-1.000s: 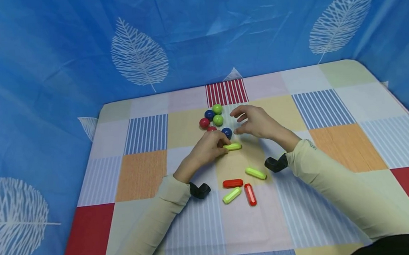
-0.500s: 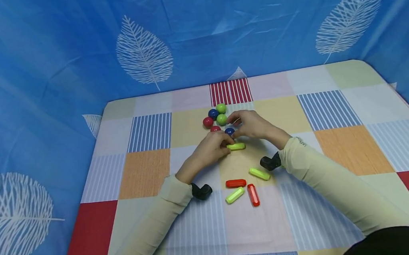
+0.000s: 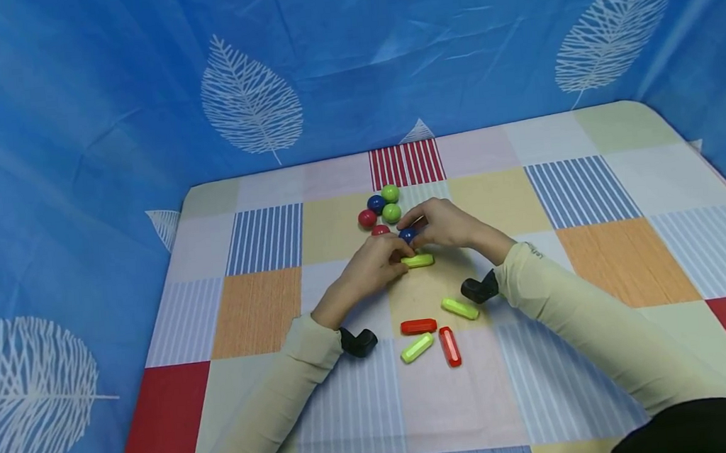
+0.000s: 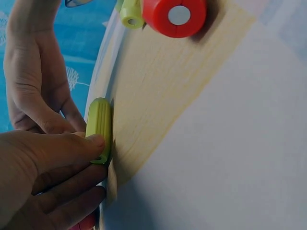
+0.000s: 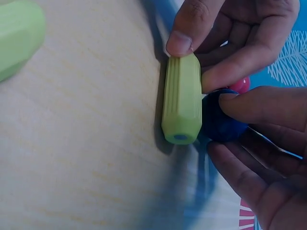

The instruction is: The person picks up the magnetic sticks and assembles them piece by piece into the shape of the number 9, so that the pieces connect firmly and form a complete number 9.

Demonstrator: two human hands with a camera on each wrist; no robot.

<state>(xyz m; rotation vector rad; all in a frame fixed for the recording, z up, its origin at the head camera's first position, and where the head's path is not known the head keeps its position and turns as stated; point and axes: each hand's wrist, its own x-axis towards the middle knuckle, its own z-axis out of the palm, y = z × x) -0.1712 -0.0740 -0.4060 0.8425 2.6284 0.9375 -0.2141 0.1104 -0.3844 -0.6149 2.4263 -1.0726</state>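
My left hand [image 3: 369, 266] pinches one end of a yellow-green magnetic stick [image 3: 420, 260] lying on the cloth. In the left wrist view the thumb presses on the ribbed side of this stick [image 4: 100, 122]. Just beyond it, my right hand [image 3: 449, 224] holds a dark blue ball [image 5: 223, 119] between thumb and fingers. The right wrist view has the ball close beside the stick's long side; whether they touch, I cannot tell. Two red balls [image 3: 367, 218], two green balls [image 3: 391, 213] and another blue ball [image 3: 376, 204] sit just past my hands.
Nearer to me lie two red sticks [image 3: 418, 326] and two more yellow-green sticks [image 3: 417, 348], with round metal ends visible in the left wrist view. A checked patchwork cloth [image 3: 346, 413] covers the table. Blue leaf-patterned sheeting [image 3: 350, 64] hangs behind and at the sides.
My right hand has moved left to the nearer blue ball and taken hold of it. The left hand keeps its pinch on the yellow-green stick. The view has shifted slightly.
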